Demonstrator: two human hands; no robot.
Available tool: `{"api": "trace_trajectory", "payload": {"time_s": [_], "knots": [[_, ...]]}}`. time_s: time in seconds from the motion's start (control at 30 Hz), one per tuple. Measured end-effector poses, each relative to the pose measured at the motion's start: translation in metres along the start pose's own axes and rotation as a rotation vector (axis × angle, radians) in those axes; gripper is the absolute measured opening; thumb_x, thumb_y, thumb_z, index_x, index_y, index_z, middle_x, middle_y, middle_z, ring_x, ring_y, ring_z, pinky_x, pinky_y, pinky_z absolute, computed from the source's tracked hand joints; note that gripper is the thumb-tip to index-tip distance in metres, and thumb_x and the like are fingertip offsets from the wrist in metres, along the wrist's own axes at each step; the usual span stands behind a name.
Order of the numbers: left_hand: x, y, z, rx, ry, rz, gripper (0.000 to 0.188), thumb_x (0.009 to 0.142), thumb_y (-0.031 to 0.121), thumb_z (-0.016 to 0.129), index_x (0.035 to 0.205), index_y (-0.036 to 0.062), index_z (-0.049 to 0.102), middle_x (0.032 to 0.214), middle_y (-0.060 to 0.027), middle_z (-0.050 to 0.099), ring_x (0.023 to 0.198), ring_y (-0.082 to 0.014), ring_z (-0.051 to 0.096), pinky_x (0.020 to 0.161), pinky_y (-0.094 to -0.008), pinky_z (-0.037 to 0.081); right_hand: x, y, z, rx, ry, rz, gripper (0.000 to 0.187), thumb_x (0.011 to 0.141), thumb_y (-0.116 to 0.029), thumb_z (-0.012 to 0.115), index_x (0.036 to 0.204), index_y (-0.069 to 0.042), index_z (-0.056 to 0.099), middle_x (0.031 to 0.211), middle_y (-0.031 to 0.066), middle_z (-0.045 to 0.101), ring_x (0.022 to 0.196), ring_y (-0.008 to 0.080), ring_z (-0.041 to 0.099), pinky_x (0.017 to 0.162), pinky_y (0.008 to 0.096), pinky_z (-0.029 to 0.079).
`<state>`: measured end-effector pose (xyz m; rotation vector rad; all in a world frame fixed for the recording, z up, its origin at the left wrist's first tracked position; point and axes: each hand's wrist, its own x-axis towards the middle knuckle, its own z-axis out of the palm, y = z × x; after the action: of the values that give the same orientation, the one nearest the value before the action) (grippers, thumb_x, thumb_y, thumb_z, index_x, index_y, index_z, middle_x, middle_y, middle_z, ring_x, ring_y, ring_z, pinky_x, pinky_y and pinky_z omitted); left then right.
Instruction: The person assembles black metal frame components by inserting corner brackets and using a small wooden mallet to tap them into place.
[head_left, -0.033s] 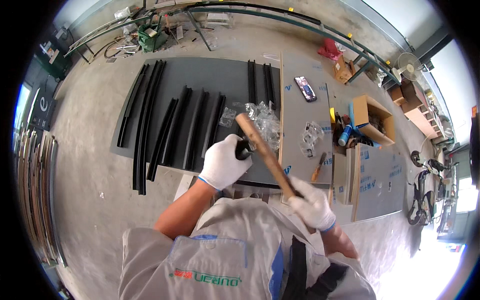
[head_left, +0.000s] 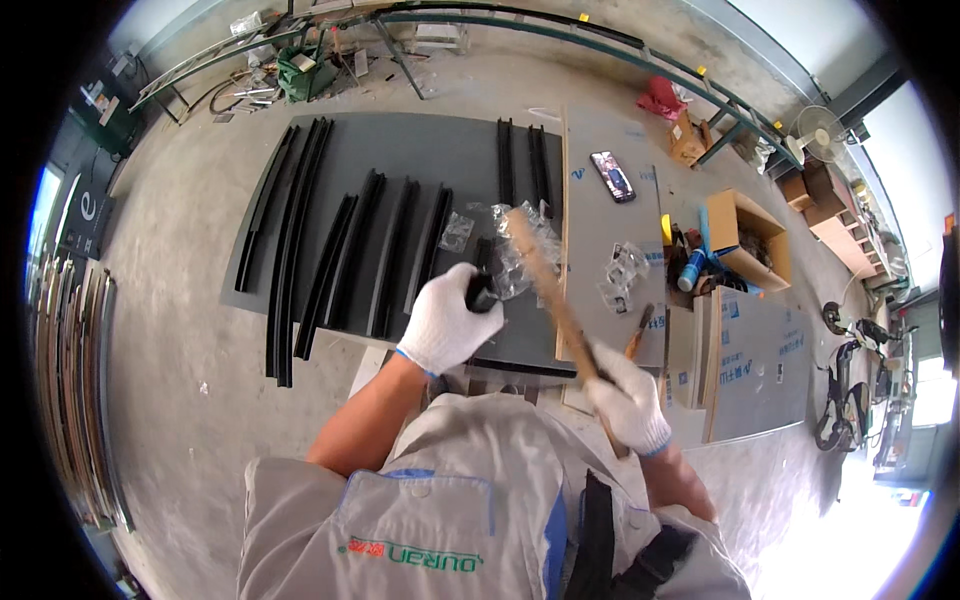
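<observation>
My left hand [head_left: 445, 325], in a white glove, is wrapped round a short black metal profile [head_left: 482, 288] near the front edge of the dark grey panel [head_left: 440, 150]. A light wooden stick [head_left: 552, 290], slightly blurred, is gripped near its lower end by my gloved right hand [head_left: 628, 400]. It slants up and left, its far end in front of crumpled clear plastic bags [head_left: 518, 280] and apart from my left hand. Several long black profiles [head_left: 400, 255] lie on the panel left of my hands, and two black profiles [head_left: 505, 165] lie at its far right.
On the lighter board [head_left: 600, 225] at the right lie a phone [head_left: 612, 177], more plastic bags [head_left: 622, 275] and a wooden-handled tool [head_left: 637, 335]. Beyond are a cardboard box [head_left: 745, 245], a blue can [head_left: 690, 270] and stacked boards [head_left: 755, 370]. Long strips [head_left: 75, 390] stand at far left.
The wooden stick's upper end has swung to the right, away from my left hand. My left hand stays at nearly the same spot with the black profile.
</observation>
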<state>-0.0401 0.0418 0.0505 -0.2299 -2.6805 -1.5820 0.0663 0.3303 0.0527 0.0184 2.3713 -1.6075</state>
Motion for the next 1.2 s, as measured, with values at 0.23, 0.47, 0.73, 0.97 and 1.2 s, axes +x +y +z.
{"api": "trace_trajectory", "payload": {"time_s": [0.23,0.47,0.73,0.97,1.2], "knots": [[0.021,-0.006,-0.022,-0.862,-0.183,-0.291,0.016,0.089,-0.003,0.073,0.094,0.0053,0.060,0.070,-0.0045,0.060,0.057,-0.0139,0.058,0.055,-0.0303,0.048,0.044,0.162,0.035,-0.781,0.313,0.077,0.058,0.095,-0.021,0.065,0.148,-0.001,0.055,0.109,0.0316,0.071,0.091,0.0465,0.071,0.084,0.0524,0.059],[0.028,-0.013,-0.032,-1.295,-0.123,-0.225,0.010,0.094,0.002,0.070,0.098,0.0060,0.062,0.073,-0.0042,0.060,0.059,-0.0166,0.058,0.058,-0.0338,0.048,0.066,0.113,0.059,-0.480,0.410,-0.329,0.036,0.095,-0.023,0.070,0.121,0.002,0.068,0.107,0.0232,0.070,0.106,0.0421,0.068,0.094,0.0475,0.055],[0.036,-0.012,-0.027,-1.379,-0.018,-0.161,0.030,0.108,0.042,0.057,0.101,0.0137,0.063,0.081,-0.0034,0.061,0.067,-0.0205,0.058,0.065,-0.0399,0.049,0.047,0.006,0.090,0.115,-0.227,-0.066,0.073,0.087,-0.023,0.081,0.150,0.003,0.053,0.130,0.0164,0.070,0.118,0.0231,0.068,0.105,0.0354,0.051],[0.052,-0.043,-0.059,-1.428,0.004,-0.304,0.092,0.100,0.084,0.035,0.081,0.0020,0.073,0.076,-0.0189,0.069,0.074,-0.0368,0.069,0.072,-0.0505,0.057,0.038,0.005,0.075,-0.026,-0.222,-0.086,0.066,0.088,-0.034,0.073,0.140,0.004,0.059,0.117,0.0263,0.072,0.111,0.0349,0.072,0.100,0.0407,0.054],[0.029,-0.039,-0.063,-1.104,0.143,-0.258,0.076,0.108,0.068,0.043,0.119,-0.0010,0.073,0.096,-0.0165,0.074,0.084,-0.0287,0.073,0.078,-0.0437,0.061,0.027,0.002,0.075,0.071,-0.237,-0.055,0.066,0.088,-0.034,0.073,0.141,0.004,0.060,0.112,0.0185,0.073,0.105,0.0241,0.070,0.099,0.0366,0.053]]}}
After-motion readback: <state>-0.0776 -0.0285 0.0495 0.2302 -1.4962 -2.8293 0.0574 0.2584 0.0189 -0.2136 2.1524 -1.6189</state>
